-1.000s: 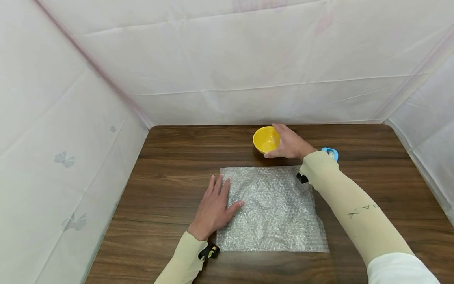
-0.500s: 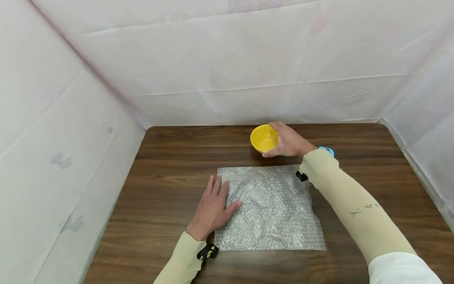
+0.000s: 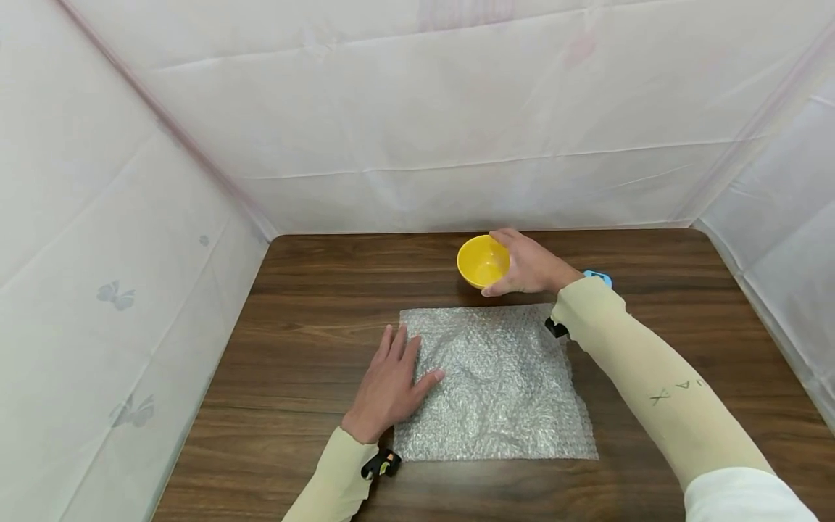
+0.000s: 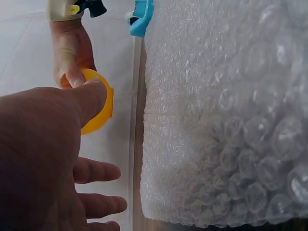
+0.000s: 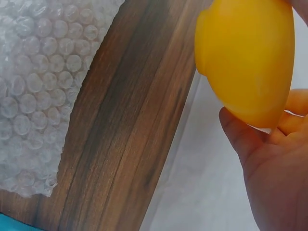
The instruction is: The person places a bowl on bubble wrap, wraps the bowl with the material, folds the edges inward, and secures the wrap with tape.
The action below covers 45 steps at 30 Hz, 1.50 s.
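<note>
A yellow bowl [image 3: 481, 262] is near the back edge of the table, its opening facing up. My right hand [image 3: 531, 267] grips it from the right, thumb on the near side and fingers at the far rim. In the right wrist view the bowl [image 5: 248, 62] shows its outer side and base, with the thumb of the right hand [image 5: 276, 168] against its rim. A sheet of bubble wrap [image 3: 499, 384] lies flat at the middle of the table. My left hand [image 3: 386, 388] rests on its left edge, fingers straight and spread.
A light blue object [image 3: 598, 278] lies on the wooden table [image 3: 293, 362], right of the bowl and partly hidden by the right sleeve. White sheeting [image 3: 417, 130] hangs behind the table and at both sides.
The head view has shifted slightly. My right hand keeps its grip on the bowl and my left hand stays on the bubble wrap; both hold nearly the same places.
</note>
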{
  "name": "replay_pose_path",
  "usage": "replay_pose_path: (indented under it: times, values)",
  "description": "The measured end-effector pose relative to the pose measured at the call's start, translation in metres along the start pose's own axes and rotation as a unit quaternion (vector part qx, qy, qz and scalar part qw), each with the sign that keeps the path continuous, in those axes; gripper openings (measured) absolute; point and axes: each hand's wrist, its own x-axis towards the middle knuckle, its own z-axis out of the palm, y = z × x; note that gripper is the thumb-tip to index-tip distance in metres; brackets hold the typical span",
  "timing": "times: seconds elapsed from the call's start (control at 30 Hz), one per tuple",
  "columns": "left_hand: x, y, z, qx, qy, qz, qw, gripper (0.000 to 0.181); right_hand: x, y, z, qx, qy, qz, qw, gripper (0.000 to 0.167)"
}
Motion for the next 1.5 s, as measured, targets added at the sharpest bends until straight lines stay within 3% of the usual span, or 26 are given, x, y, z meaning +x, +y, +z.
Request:
replay_pose_path:
  times: [0.5,0.9,1.5]
  values:
    - [0.002,0.001,0.002,-0.002,0.01,0.006,0.9999,0.072,-0.008,-0.005,0.001,0.028,-0.009,0.0,0.9996,0.118]
    - [0.002,0.001,0.003,0.008,0.021,0.013,0.9997,0.072,-0.019,-0.015,-0.002,0.006,-0.016,-0.045,0.9988,0.12]
    - [0.003,-0.001,0.005,-0.012,-0.005,-0.017,0.9998,0.073,-0.04,-0.017,-0.001,-0.006,-0.034,-0.069,0.997,0.12]
